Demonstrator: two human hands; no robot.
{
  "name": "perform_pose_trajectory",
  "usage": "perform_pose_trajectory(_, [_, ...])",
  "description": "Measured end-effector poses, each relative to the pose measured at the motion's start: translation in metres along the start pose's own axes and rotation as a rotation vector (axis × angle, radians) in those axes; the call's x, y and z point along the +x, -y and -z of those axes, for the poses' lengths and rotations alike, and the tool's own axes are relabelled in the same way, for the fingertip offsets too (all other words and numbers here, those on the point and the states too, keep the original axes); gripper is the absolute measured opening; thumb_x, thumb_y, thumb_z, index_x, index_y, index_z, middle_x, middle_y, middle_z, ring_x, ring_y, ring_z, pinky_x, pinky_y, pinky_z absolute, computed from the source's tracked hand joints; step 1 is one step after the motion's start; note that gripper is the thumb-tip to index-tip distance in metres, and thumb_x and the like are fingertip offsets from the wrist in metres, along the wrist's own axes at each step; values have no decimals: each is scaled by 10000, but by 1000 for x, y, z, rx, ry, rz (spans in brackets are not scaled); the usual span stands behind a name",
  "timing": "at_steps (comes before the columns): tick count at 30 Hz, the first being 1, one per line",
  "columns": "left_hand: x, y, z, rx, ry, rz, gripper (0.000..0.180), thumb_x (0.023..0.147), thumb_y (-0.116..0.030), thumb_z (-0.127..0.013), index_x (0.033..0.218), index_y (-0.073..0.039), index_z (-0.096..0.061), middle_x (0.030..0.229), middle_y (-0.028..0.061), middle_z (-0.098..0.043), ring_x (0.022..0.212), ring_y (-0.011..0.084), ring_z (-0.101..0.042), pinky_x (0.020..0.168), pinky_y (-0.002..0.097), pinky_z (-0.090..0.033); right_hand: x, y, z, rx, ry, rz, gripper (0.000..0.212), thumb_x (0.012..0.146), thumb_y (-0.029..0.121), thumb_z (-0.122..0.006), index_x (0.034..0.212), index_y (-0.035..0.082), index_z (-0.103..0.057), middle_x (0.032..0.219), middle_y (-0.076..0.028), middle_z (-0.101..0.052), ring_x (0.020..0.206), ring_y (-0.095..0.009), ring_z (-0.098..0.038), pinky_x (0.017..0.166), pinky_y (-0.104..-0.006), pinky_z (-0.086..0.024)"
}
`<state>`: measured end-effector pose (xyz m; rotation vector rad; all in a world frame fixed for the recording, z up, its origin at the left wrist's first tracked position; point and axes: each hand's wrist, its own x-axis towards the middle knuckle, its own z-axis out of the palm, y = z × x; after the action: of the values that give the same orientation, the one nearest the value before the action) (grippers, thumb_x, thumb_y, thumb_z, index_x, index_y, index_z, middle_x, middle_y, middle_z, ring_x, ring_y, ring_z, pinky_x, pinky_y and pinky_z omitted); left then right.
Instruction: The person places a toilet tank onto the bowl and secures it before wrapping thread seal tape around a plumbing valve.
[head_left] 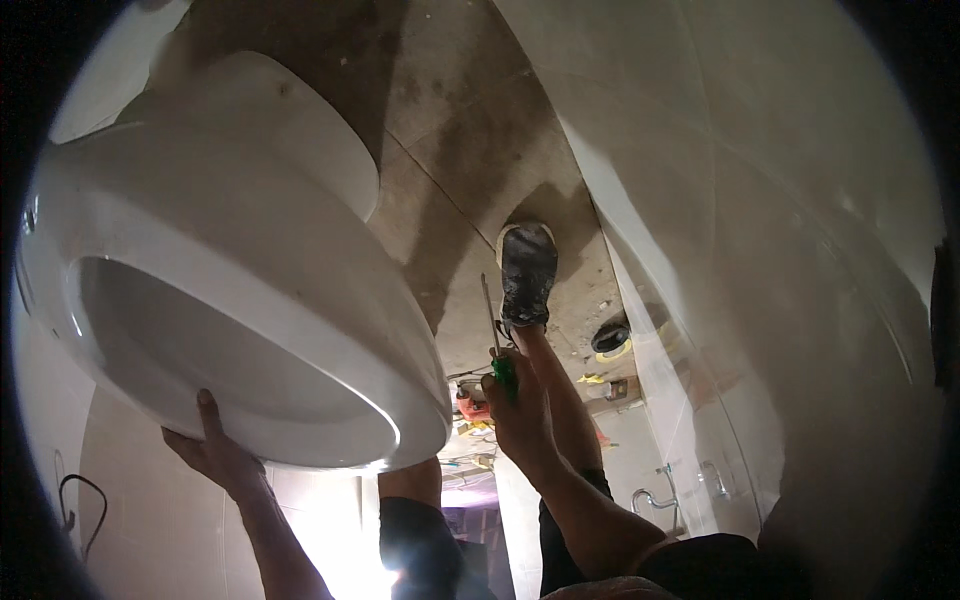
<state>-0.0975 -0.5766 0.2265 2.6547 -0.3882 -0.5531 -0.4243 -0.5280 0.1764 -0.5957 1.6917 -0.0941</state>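
- Toilet, white, tipped off the floor at upper left, open bowl turned toward the camera; bowl looks empty, only bare glazed wall inside.
- Left hand pressed flat under the toilet's lower rim, fingers spread and open against the porcelain, bearing it from below.
- Right hand closed around a screwdriver; green handle inside the fist, thin shaft pointing up and away, clear of the toilet and just beside it.
- Shoe, dark and dusty, planted on the floor just past the screwdriver tip, bare leg running back toward the camera.
- Drain hole in the floor, right of the shoe, dark inside with a pale ring at its edge; contents hidden.
- Floor of stained grey tiles.
- Pale wall along the right.
- Small scattered bits near the drain, too small to tell.
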Motion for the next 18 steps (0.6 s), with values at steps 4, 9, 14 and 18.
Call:
perform_pose_trajectory(4, [2,-2,-3,-24,-17,-7,803,858,-265,-773,1441,17,-298,1368,243,-452,1220,361,-517,1052,493,-493,2,19,3,-45,46,-16,416,987,214,-588,1330,8,-471,1083,-204,-628,956,-276,-641,830,-388,-508])
perform_pose_trajectory(9, [7,7,0,-59,-4,-9,736,868,-229,-764,1409,0,-321,1341,221,-466,1198,344,-524,1042,491,-502,6,22,2,-81,1,7,427,985,219,-586,1336,5,-469,1116,-217,-626,987,-299,-641,857,-397,-507])
perform_pose_trajectory(14, [5,2,-1,-106,15,-7,714,866,-220,-767,1389,2,-334,1323,216,-474,1191,337,-524,1029,490,-511,9,30,0,-31,45,-61,407,974,216,-575,1309,4,-481,1090,-199,-632,969,-278,-638,861,-399,-500])
perform_pose_trajectory(18, [8,4,1,-88,21,-7,741,861,-212,-772,1407,2,-318,1338,223,-468,1196,338,-519,1032,491,-508,7,11,-7,34,28,-90,350,965,195,-582,1248,6,-499,1062,-192,-640,915,-279,-648,817,-406,-509])
